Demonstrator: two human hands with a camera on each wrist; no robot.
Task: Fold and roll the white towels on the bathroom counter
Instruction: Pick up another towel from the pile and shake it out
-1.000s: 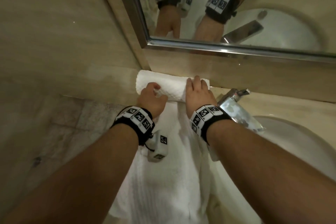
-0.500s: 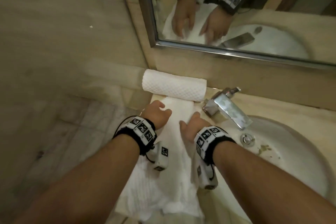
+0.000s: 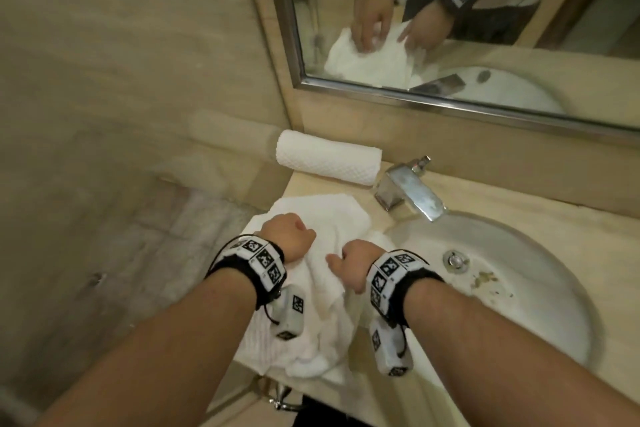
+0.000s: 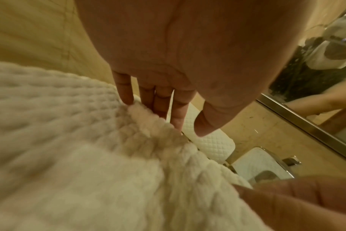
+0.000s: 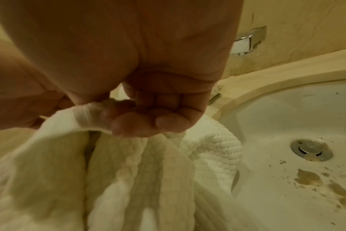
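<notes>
The right hand [image 5: 148, 115] is pinching the loose towel [image 3: 322, 288]; the left hand's [image 3: 287, 236] straight fingers are touching it. Its edge is overhanging the dirty sink [image 3: 519, 288] and may slip in.

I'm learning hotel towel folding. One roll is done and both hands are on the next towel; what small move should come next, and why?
Probably lift and spread it flat. The loose towel lies crumpled by the sink; the right hand pinches a bunched edge and the left hand touches it with straight fingers. It needs flattening before folding. The rolled towel sits finished against the wall.
</notes>
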